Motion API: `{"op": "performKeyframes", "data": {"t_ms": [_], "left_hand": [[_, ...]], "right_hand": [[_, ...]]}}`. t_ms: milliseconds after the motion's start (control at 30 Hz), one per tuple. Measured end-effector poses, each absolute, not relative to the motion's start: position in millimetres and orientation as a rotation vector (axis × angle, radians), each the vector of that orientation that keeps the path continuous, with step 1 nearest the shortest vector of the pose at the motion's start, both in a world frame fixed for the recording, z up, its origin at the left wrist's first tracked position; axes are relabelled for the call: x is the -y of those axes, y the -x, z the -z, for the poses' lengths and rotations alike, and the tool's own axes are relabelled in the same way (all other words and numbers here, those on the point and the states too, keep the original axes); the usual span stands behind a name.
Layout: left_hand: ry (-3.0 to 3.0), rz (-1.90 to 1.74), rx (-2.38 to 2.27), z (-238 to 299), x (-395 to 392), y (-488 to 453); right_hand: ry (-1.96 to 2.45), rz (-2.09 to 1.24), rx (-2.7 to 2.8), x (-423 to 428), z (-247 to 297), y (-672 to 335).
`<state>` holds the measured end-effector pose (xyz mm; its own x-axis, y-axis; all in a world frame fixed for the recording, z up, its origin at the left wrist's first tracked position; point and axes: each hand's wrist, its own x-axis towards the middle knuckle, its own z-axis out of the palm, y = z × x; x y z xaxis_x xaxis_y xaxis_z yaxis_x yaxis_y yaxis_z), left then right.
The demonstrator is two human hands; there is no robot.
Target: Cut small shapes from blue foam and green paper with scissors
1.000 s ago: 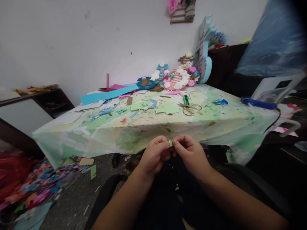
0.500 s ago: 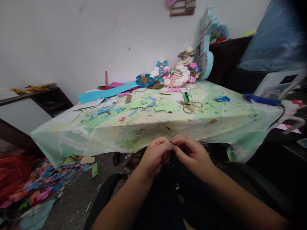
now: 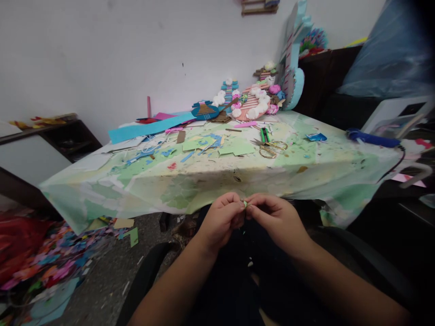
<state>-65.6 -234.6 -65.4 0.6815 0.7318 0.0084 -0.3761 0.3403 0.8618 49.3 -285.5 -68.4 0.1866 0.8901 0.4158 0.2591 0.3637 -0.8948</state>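
Note:
My left hand [image 3: 224,220] and my right hand [image 3: 274,220] meet over my lap, just below the table's front edge. Between their fingertips is a small piece of light green paper [image 3: 245,204], pinched from both sides and mostly hidden by the fingers. On the table beyond lie gold-handled scissors [image 3: 270,149] and a green and black cutter [image 3: 264,135]. Left of these are sheets of light green paper [image 3: 238,147] and blue paper scraps [image 3: 187,156].
The table's cloth [image 3: 204,181] hangs over the front edge. Decorated crafts with white puffs [image 3: 253,102] stand at the back. A blue glue gun [image 3: 374,137] lies at the right. Colourful scraps [image 3: 64,253] and a red bag [image 3: 20,249] cover the floor at left.
The fingers of both hands have shifted slightly around the green piece, and a bit more of it shows. The camera view has moved a little.

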Motion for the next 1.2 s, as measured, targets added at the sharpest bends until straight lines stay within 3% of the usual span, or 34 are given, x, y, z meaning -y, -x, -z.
{"op": "performKeyframes", "data": {"t_ms": [300, 633, 1033, 1200], "left_hand": [[-1.057, -0.585, -0.575, 66, 231, 64], [-1.415, -0.682, -0.752, 68, 230, 64], [-1.289, -0.572, -0.721, 76, 227, 61], [-1.076, -0.441, -0.674, 84, 224, 58]], "right_hand": [[1.190, -0.125, 1.819, 290, 71, -64], [1.270, -0.325, 1.688, 288, 75, -66], [1.247, -0.213, 1.852, 282, 83, -66], [1.203, -0.021, 1.934, 283, 86, -67]]}}
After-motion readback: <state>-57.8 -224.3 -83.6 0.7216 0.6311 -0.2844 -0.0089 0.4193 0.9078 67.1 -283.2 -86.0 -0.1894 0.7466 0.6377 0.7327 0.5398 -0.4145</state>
